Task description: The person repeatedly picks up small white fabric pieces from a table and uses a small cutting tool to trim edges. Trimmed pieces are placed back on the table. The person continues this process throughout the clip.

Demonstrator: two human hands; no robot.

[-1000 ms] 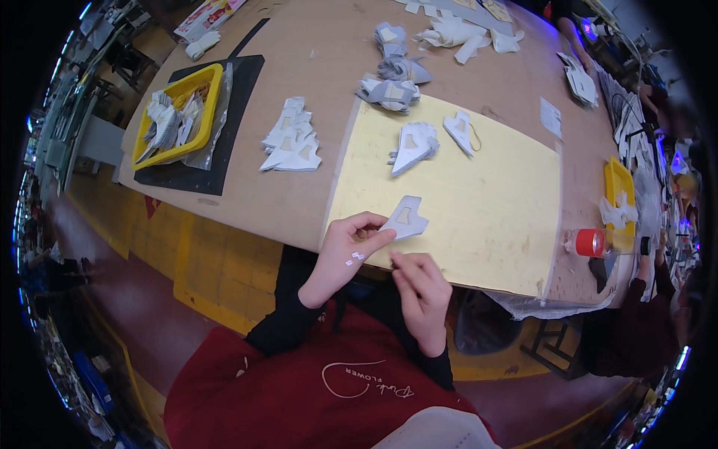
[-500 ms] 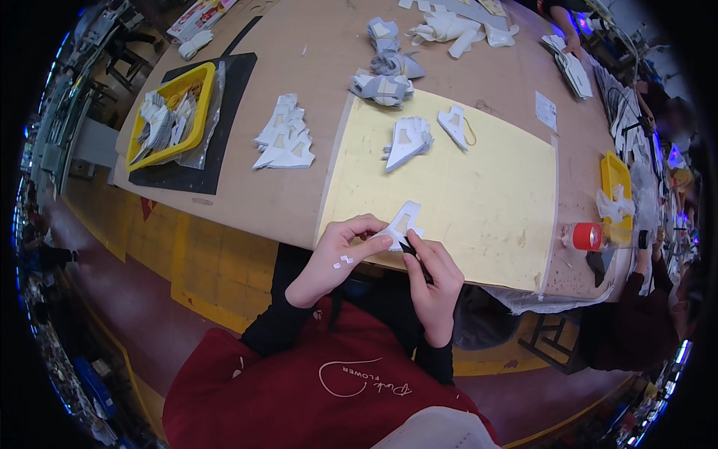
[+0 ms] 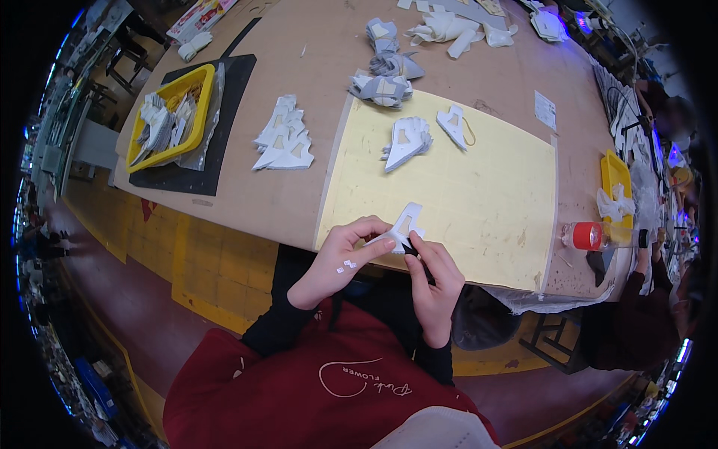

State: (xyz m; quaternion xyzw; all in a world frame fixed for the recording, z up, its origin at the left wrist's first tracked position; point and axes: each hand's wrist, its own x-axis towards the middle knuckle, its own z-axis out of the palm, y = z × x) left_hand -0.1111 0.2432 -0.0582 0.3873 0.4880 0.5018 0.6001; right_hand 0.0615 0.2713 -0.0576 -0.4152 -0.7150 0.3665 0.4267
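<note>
Left hand (image 3: pixel 340 256) pinches the white piece (image 3: pixel 399 233) — right hand (image 3: pixel 437 288) grips a small black thing (image 3: pixel 409 249) at its edge. Better keep the piece flat and steady.

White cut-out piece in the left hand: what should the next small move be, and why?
Perhaps the right hand should ease the small black item along the white cut-out piece, since the left hand grips that piece and the right pinches the black item close against it; exact contact is too small to tell.
</note>
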